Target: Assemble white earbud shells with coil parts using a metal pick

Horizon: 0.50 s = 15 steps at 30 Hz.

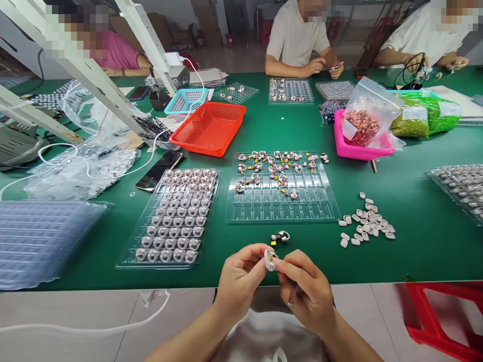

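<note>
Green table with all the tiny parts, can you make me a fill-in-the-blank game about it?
1. The left hand and right hand touch a small part whose outer shell is ____.
2. The scattered loose pieces lie to the ____ of the partly filled tray nearest the hands.
3. The basket under the bag of reddish bits is coloured ____.

Missing words: white; right; pink.

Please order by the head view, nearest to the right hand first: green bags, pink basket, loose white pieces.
1. Loose white pieces: ahead-right of the right hand
2. Pink basket: farther ahead, right
3. Green bags: right, beyond the basket
</note>
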Motion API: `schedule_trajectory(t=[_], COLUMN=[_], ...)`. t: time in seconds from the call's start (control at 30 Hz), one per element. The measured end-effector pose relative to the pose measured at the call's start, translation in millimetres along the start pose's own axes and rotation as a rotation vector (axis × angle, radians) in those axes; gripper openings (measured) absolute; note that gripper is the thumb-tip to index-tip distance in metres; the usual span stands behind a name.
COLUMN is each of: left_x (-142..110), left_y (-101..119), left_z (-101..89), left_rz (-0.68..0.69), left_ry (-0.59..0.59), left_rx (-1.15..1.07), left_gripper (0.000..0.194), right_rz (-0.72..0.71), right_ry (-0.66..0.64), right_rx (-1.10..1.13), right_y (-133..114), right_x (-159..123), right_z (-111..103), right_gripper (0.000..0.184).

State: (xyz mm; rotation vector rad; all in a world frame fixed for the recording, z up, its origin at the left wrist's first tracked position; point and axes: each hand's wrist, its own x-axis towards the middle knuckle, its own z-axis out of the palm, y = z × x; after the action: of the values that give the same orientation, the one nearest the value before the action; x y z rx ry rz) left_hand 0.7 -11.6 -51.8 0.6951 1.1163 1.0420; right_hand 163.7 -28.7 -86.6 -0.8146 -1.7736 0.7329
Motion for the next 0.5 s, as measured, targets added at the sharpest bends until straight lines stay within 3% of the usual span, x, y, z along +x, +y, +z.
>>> schedule_trajectory(t=[0.2,0.5], left_x=[0.6,-2.1], left_y=[-3.8,-0.8], left_z=[-1.8,0.4], left_rz=[-0.036,-0.059], left_ry=[-0.016,-0.078], left_rx=[-0.006,-0.083], left_gripper=[0.023,0.025], right_rz=[0.038,0.240], right_ry=[-0.016,-0.003], right_rx=[0.013,0.104], right_y=[-1.2,-7.8], right_x=[1.8,2.3], right_z=[-4.2,-10.4], right_gripper=[0.059,0.038])
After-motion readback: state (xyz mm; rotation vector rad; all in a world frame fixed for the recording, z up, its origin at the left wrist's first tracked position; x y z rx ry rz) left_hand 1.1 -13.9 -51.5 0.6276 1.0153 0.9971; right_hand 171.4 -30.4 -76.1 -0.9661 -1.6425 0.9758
